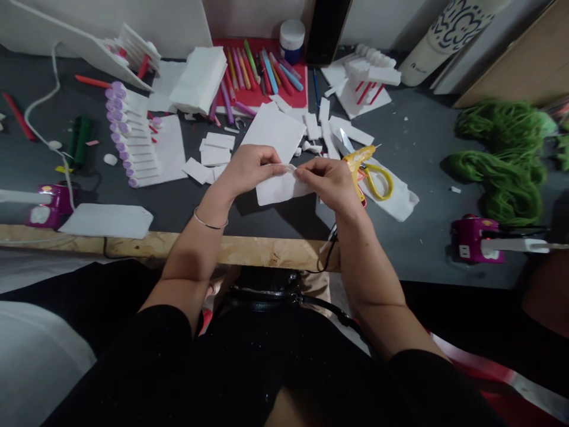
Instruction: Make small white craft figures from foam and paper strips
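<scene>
A white sheet (281, 188), paper or thin foam, hangs between my two hands above the front part of the table. Its top edge is pinched by the fingers of my left hand (262, 165). My right hand (326, 178) pinches the same edge further right, close to the left fingers. Behind them lies a larger white sheet (274, 131). Just right of my right hand are a yellow glue gun (357, 161) and scissors with yellow handles (380, 181), partly overlapping. Small white offcuts (312, 126) are scattered beyond my hands.
Markers (255, 71) lie on a red sheet at the back. To the left stands a white model with purple-tipped rolls (133, 139); at back right, another white model (368, 80). Green yarn (502, 157), a bottle (444, 44) and a purple power socket (475, 240) are on the right.
</scene>
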{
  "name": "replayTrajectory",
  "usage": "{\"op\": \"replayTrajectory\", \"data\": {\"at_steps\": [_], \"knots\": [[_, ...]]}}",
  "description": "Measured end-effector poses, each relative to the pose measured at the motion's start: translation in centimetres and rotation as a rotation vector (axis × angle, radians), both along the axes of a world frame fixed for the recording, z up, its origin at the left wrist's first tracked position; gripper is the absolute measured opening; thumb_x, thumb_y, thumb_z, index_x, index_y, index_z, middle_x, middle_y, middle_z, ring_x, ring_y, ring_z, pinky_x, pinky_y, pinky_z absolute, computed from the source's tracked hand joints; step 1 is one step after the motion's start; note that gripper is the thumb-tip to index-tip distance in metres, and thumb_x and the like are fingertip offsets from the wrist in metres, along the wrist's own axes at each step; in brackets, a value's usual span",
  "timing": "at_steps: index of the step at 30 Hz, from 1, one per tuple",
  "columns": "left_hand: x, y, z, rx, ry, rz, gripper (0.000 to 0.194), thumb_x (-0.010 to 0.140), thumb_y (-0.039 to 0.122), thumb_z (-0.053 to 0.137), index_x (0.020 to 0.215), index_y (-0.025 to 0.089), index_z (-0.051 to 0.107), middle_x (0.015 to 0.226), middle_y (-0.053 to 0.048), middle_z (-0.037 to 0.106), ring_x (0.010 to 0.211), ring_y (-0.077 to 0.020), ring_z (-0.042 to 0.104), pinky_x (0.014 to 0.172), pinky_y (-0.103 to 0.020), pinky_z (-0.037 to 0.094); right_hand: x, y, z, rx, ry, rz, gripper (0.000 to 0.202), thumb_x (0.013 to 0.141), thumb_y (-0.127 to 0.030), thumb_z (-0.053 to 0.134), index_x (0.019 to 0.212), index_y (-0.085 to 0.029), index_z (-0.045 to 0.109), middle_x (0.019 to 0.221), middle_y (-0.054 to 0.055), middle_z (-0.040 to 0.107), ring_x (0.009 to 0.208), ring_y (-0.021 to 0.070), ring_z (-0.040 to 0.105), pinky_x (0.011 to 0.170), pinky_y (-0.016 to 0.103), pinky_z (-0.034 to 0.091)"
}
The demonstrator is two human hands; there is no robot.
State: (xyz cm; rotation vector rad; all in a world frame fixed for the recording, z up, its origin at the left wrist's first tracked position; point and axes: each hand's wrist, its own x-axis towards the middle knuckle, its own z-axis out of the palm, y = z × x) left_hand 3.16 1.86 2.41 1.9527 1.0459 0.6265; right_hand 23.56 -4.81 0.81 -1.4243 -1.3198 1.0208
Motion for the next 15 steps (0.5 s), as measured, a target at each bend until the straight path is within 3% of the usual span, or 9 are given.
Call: {"op": "replayTrajectory", "data": {"at_steps": [5, 8, 12, 15], "knots": [[-0.1, 0.5, 0.7, 0.140, -0.052, 0.110, 0.026, 0.092, 0.045, 0.069, 0.092, 0.019, 0.075, 0.092, -0.006, 0.077, 0.089, -0.0180, 0.068, 0.080, -0.029, 0.050, -0.1, 0.1, 0.0, -0.033, 0.031, -0.049, 0.017, 0.075, -0.037, 0.079, 0.070, -0.020, 0.075, 0.065, -0.001, 0.067, 0.061, 0.0103, 0.049, 0.052, 0.024, 0.037], [0.7, -0.1, 0.9, 0.159, 0.035, 0.040, 0.024, 0.092, 0.042, 0.069, 0.097, 0.020, 0.077, 0.096, -0.005, 0.078, 0.096, -0.0191, 0.069, 0.095, -0.034, 0.048, -0.2, 0.0, -0.1, -0.049, 0.030, -0.016, 0.023, 0.076, -0.041, 0.080, 0.071, -0.019, 0.075, 0.066, -0.001, 0.066, 0.062, 0.0104, 0.050, 0.054, 0.025, 0.037], [1.4, -0.7, 0.4, 0.067, 0.074, -0.058, 0.025, 0.091, 0.038, 0.068, 0.079, 0.018, 0.076, 0.068, 0.000, 0.070, 0.072, -0.0151, 0.063, 0.082, -0.031, 0.048, 0.0, 0.0, -0.4, -0.050, 0.007, 0.030, 0.037, 0.080, -0.056, 0.078, 0.078, -0.018, 0.077, 0.068, -0.001, 0.064, 0.062, 0.0103, 0.050, 0.054, 0.025, 0.036], [1.3, -0.5, 0.0, 0.013, -0.023, -0.022, 0.023, 0.089, 0.035, 0.069, 0.077, 0.016, 0.074, 0.068, -0.001, 0.069, 0.069, -0.0137, 0.059, 0.067, -0.027, 0.044, 0.3, 0.1, -0.8, -0.061, 0.028, 0.030, 0.050, 0.083, -0.069, 0.071, 0.082, -0.019, 0.079, 0.068, -0.001, 0.063, 0.062, 0.0106, 0.051, 0.052, 0.025, 0.037]]}}
